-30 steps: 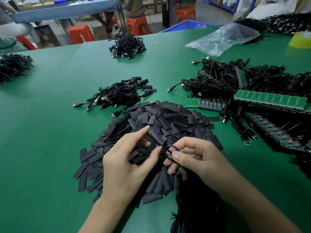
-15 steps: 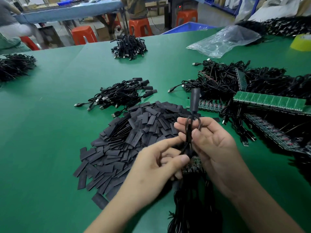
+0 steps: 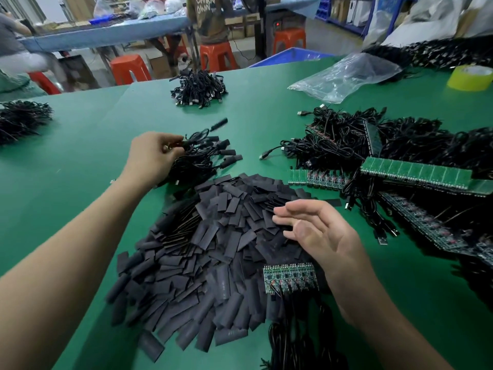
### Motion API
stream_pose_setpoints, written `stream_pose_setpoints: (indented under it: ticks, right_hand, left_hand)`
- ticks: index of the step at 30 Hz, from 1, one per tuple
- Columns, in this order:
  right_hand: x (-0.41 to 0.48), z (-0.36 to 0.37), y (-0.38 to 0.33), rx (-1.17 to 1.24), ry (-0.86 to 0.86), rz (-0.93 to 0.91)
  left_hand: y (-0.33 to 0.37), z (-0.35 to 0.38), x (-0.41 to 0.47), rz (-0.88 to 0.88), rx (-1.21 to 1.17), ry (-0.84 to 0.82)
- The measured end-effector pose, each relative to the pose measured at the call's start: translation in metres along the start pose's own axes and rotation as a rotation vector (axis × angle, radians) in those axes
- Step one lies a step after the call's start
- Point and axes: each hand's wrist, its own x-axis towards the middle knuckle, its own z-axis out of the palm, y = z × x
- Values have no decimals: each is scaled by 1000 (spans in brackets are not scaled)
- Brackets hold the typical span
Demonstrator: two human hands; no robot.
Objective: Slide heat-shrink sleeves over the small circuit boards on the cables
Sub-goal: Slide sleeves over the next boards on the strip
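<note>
A wide heap of flat black heat-shrink sleeves [image 3: 213, 249] covers the green table [image 3: 80, 169] in front of me. My left hand [image 3: 152, 156] reaches far forward and pinches a sleeved cable [image 3: 210, 130] over the pile of finished sleeved cables [image 3: 202, 158]; the cable's sleeved end is blurred in the air. My right hand [image 3: 317, 236] hovers palm-up with relaxed fingers over the right edge of the sleeve heap, holding nothing. Just below it lies a strip of small green circuit boards [image 3: 290, 279] with black cables [image 3: 298, 340] trailing toward me.
Tangled black cables with green board panels [image 3: 416, 174] fill the right side. A clear plastic bag [image 3: 346, 76] and a yellow tape roll [image 3: 470, 77] sit at the back right. More cable bundles lie at the back centre [image 3: 198, 88] and far left [image 3: 21, 120]. Orange stools stand beyond the table.
Both hands held the cable together over the sleeve heap; now my left hand has carried it forward to the finished pile and my right hand has let go and opened.
</note>
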Motion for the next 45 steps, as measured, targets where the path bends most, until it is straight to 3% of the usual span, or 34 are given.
stream_pose_setpoints:
  ticks: [5,8,12,16,22,24,27,33,45]
  right_hand:
    - [2,-6,3,-20,11,-11]
    - [2,-8,5,-34,39,-15]
    - [4,-12,6,-69,129,-9]
    - [6,-14,3,-141,161,-20]
    - [1,-12,3,-425,42,-29]
    - [1,-11,3,-572,-10,-54]
    - [2,-11,2,-733,-109,-96]
    - [0,-15,2,-725,-363,-30]
    - [1,-15,1,-469,-465,27]
  left_hand:
    - [-2,12,7,29,154,7]
    - [17,16,-31,132,80,61]
    - [52,16,-115,229,-86,-218]
    - [73,18,-186,242,-93,-417]
    - [81,28,-214,257,53,-399]
    - [82,26,-213,236,-67,-356]
    - [78,25,-214,103,-442,-354]
    - [66,23,-208,-180,-944,-457]
    - [61,19,-206,-261,-1167,-602]
